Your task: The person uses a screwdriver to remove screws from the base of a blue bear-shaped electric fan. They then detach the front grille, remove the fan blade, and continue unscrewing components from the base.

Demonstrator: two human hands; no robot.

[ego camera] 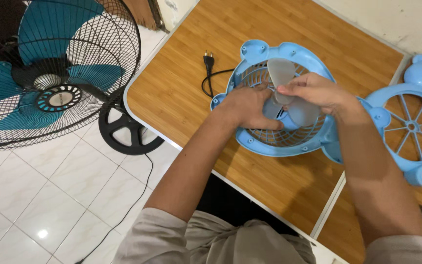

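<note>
Hands meet at the hub of the translucent fan blade (289, 93), seated in the blue fan housing (279, 142) on the counter (181, 93). Left hand (245, 107) grips from 9 o'clock, fingers curled on the hub; right hand (313, 90) pinches the blade from 3 o'clock.

No packages, signs or screens show anywhere around the hands. The one thing that may count as a label is the round grey-and-black badge (58, 98) at the hub of the standing fan's grille, well to the left of the left hand (248, 107) and off the table; it looks like a printed disc with pale marks around a dark ring, though the wire grille and the angle make it hard to be sure.
</note>
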